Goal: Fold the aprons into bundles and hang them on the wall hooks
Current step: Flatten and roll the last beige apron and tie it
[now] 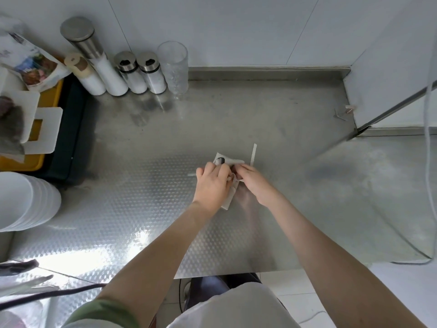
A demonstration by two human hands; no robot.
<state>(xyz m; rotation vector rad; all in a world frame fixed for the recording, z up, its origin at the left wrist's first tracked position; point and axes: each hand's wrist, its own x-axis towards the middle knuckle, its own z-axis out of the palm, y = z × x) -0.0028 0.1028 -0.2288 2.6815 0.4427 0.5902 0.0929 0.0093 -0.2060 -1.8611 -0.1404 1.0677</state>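
Pinching the white apron bundle [233, 160] at mid-frame on the tabletop [142, 185], the left hand [211, 184] curls its grip over the left side, the right hand [254, 182] nips the right edge — long axis running up-down the frame, loose strap [253, 153] nearer the right hand.

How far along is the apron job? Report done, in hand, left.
Done: the small white folded apron bundle lies compact on the patterned steel counter. In hand: left hand and right hand both grip it, its white strap loose. Left: hanging it; nothing hung in view.
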